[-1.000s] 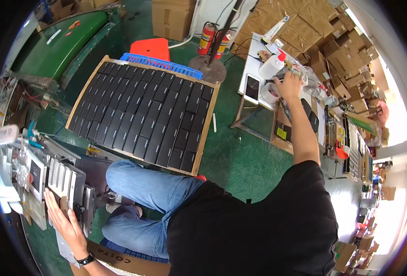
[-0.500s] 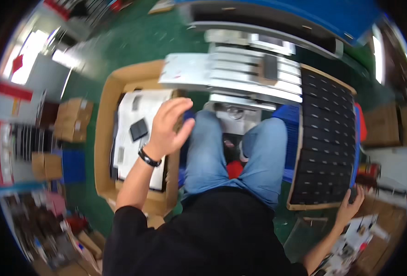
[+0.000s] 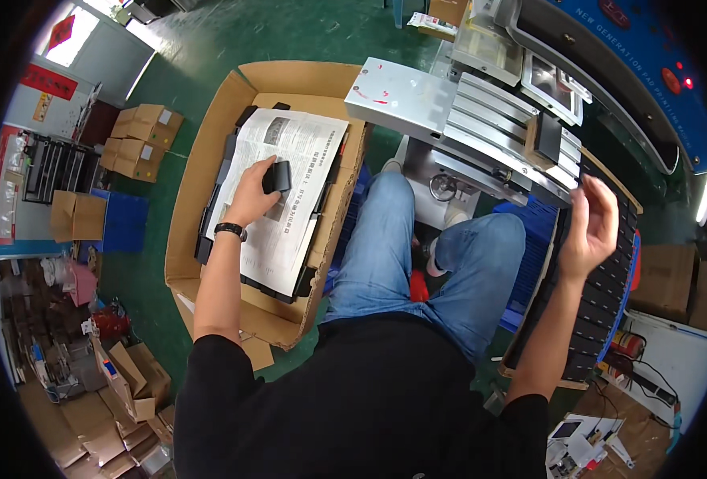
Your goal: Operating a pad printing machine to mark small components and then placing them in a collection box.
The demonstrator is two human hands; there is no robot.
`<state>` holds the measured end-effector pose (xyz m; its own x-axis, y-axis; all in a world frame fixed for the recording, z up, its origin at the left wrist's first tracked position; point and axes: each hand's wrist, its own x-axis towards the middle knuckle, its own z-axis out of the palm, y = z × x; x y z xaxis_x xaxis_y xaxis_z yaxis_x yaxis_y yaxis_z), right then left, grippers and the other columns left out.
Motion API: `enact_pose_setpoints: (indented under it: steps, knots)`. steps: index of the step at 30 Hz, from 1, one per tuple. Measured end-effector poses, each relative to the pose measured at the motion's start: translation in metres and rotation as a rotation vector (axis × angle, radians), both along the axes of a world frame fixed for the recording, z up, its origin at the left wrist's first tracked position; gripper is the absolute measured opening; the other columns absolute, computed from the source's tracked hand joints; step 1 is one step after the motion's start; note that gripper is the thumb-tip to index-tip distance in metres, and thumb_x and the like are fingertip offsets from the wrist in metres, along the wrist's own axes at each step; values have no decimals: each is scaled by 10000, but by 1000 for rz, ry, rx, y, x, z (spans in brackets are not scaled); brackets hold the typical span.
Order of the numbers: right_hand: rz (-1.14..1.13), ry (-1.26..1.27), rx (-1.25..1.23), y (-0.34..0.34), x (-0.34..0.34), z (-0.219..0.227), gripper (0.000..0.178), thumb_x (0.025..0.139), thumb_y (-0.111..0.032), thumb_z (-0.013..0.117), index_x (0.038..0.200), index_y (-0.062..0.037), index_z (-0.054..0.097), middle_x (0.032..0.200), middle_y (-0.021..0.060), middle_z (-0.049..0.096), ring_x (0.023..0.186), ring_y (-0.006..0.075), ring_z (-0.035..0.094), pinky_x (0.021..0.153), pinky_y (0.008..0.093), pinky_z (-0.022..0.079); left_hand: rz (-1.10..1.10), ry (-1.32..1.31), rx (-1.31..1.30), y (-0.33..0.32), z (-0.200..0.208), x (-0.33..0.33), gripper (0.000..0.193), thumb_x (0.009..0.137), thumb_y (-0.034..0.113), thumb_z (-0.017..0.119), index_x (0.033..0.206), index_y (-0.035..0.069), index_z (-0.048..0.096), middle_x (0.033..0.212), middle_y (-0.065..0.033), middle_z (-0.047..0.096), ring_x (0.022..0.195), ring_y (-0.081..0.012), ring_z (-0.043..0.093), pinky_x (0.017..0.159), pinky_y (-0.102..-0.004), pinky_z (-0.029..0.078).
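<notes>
My left hand (image 3: 251, 194) reaches into the open cardboard box (image 3: 179, 239) on the left. Its thumb and fingers close on a small black square piece (image 3: 278, 176), which rests on a printed newspaper sheet (image 3: 285, 231). My right hand (image 3: 591, 227) is raised on the right, over the near end of the machine bed and a tray of black pieces (image 3: 589, 319). Its fingers are loosely curled, thumb apart, with nothing visible between them. A dark block-like piece (image 3: 547, 142) stands on the grooved metal bed (image 3: 481, 120), a little beyond that hand.
The blue machine housing (image 3: 621, 64) overhangs the far right. A flat silver plate (image 3: 401, 92) juts toward the box. Blue crates (image 3: 529, 231) stand beside my right knee. More cartons (image 3: 142, 144) sit on the green floor at the left.
My left hand has come down onto the black piece and gripped it. My right hand has risen from the tray's near corner toward the machine. The view has shifted.
</notes>
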<state>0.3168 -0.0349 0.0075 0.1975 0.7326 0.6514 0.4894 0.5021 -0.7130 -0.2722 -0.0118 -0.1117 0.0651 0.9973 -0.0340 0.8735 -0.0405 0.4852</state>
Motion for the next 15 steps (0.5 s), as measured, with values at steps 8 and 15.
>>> enact_pose_setpoints:
  steps: [8,15]
  knots:
    - [48,161,2,16,-10,-29,206,1041,52,651,1243,53,688,1253,166,692,1003,205,681,945,307,572,148,-231,-57,0,10,15,637,882,130,811,1494,45,655,1444,-173,669,1265,-329,660,1113,-404,531]
    - [5,78,60,15,-8,-25,179,987,103,649,1145,35,700,1218,161,684,990,216,661,912,314,570,113,-432,35,12,5,30,549,915,177,784,1440,43,698,1335,-131,712,1202,-310,670,1040,-394,538]
